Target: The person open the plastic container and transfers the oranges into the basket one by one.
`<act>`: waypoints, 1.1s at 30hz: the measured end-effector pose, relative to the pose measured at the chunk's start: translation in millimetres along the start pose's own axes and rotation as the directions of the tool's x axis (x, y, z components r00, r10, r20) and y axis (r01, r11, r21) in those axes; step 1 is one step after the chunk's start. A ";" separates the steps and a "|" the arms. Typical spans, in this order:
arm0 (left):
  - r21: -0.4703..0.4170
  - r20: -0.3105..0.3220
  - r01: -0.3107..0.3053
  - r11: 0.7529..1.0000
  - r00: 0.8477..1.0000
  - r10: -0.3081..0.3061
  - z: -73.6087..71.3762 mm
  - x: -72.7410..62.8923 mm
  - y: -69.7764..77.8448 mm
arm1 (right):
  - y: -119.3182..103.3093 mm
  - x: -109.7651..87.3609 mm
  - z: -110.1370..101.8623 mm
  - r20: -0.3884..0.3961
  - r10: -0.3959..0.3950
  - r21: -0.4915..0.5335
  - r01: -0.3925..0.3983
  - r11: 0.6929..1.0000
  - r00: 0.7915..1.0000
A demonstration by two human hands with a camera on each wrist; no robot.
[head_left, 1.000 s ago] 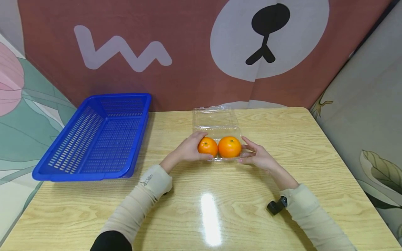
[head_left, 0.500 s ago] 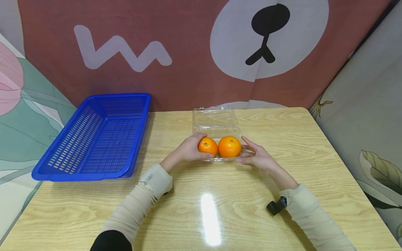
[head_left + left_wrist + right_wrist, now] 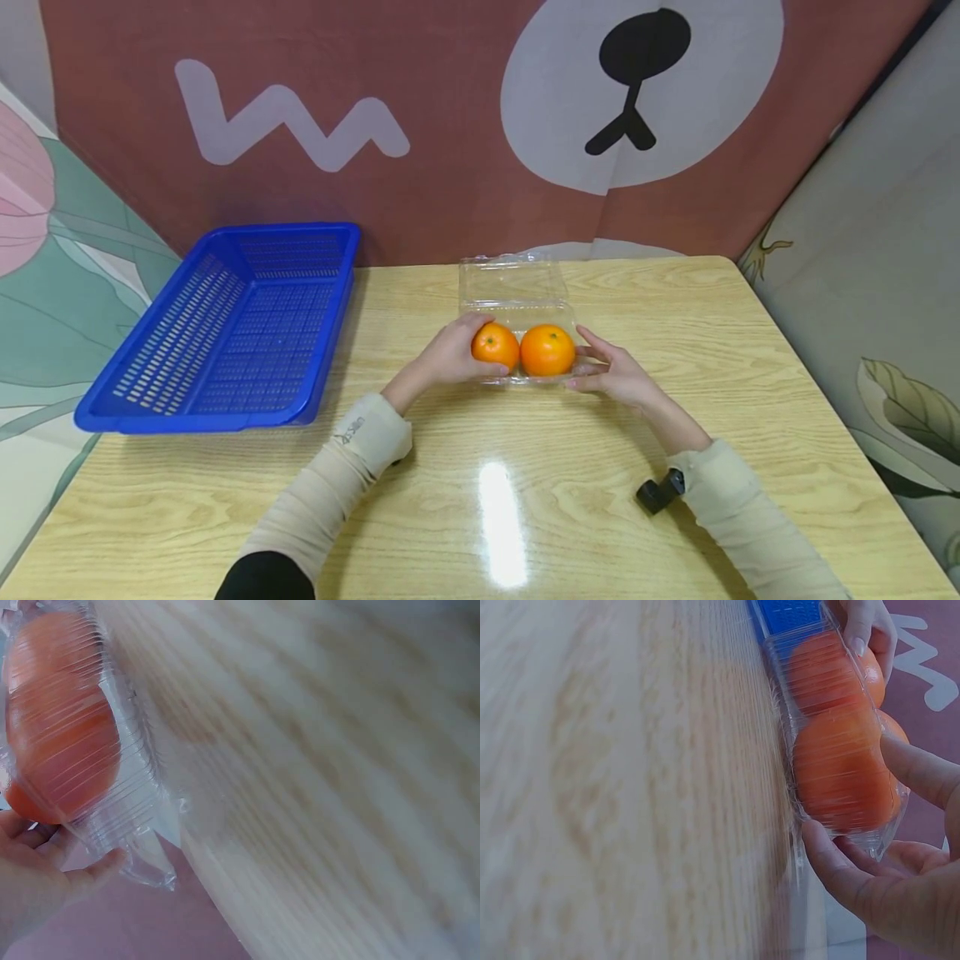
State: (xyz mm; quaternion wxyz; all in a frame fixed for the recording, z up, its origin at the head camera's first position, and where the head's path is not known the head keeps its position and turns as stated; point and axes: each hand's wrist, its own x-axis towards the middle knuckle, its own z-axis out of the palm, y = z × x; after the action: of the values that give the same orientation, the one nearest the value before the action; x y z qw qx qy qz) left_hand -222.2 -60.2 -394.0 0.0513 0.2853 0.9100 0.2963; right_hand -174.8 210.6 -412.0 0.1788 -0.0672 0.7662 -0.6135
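Head cam: left orange and right orange both sit in the clear box towards the worktop's far edge, so that bit looks done; lid isn't closed yet. Left hand grips the left orange, fingers curled; right hand has fingers spread, touching the box.

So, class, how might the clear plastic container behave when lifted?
The clear plastic container may flex, since it looks thin-walled. Its open lid could flop, being joined along one edge. The round oranges inside might roll if it tilts.
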 end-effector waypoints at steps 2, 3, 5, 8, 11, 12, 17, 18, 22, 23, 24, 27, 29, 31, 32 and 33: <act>-0.007 -0.005 0.004 1.000 1.000 -0.004 -1.4 -0.3 1.3 | -0.1 0.2 0.0 -0.003 0.005 -0.002 -0.005 1.000 1.000; -0.010 -0.008 0.003 1.000 1.000 -0.003 -2.0 -0.3 1.8 | -0.2 0.2 0.1 -0.004 0.007 -0.001 -0.007 1.000 1.000; -0.017 -0.013 0.003 1.000 1.000 -0.004 -3.3 -0.4 2.9 | -0.7 0.3 0.0 -0.004 0.008 0.001 -0.008 1.000 1.000; -0.020 -0.024 0.003 1.000 1.000 -0.004 -4.7 -0.8 3.8 | -1.7 0.0 0.2 0.001 0.001 0.004 -0.001 1.000 1.000; -0.028 -0.045 0.005 1.000 0.999 -0.006 -6.3 -1.7 4.8 | -2.1 -0.7 0.5 0.010 -0.010 0.006 0.009 1.000 1.000; -0.030 -0.053 0.003 1.000 0.999 -0.005 -6.9 -2.0 5.3 | -2.2 -0.8 0.7 0.008 -0.009 0.008 0.008 1.000 1.000; -0.044 -0.089 -0.026 0.999 0.996 0.022 -9.5 -3.5 6.6 | -2.2 -1.0 1.3 0.004 -0.003 0.001 0.003 1.000 1.000; -0.047 -0.096 -0.033 0.998 0.995 0.029 -9.9 -3.8 6.8 | -2.3 -0.8 1.4 0.003 -0.001 0.000 0.001 1.000 1.000; -0.054 -0.118 -0.048 0.997 0.992 0.042 -12.1 -5.0 8.8 | -3.0 -1.2 1.4 0.008 -0.004 0.001 0.004 1.000 1.000; -0.054 -0.120 -0.049 0.997 0.992 0.042 -12.6 -5.3 9.4 | -3.1 -1.3 1.4 0.009 -0.005 -0.002 0.005 1.000 1.000; -0.054 -0.122 -0.049 0.997 0.992 0.042 -13.2 -5.6 10.0 | -3.1 -1.3 1.4 0.008 -0.005 -0.003 0.005 1.000 1.000; -0.060 -0.126 -0.040 0.997 0.991 0.032 -15.1 -7.0 12.3 | -2.9 -1.5 1.4 0.010 -0.004 -0.002 0.004 1.000 1.000; -0.071 -0.134 -0.035 0.997 0.991 0.025 -16.0 -7.5 13.4 | -2.6 -1.7 1.4 0.011 -0.003 0.000 0.003 1.000 1.000; -0.093 -0.146 -0.030 0.995 0.989 0.016 -16.7 -8.1 13.9 | -2.5 -2.0 1.3 0.010 -0.002 0.003 0.002 1.000 1.000; -0.107 -0.154 -0.031 0.994 0.988 0.014 -16.8 -8.2 14.0 | -2.4 -2.1 1.4 0.010 -0.003 0.003 0.003 1.000 1.000; -0.121 -0.163 -0.032 0.992 0.987 0.012 -16.8 -8.2 13.8 | -2.4 -2.3 1.4 0.009 -0.003 0.002 0.003 1.000 1.000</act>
State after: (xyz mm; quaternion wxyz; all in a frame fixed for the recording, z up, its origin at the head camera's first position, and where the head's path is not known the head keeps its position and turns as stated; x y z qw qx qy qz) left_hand -213.1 -64.2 -373.0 -0.0087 0.2664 0.8880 0.3748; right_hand -172.4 209.5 -409.5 0.1815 -0.0709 0.7648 -0.6141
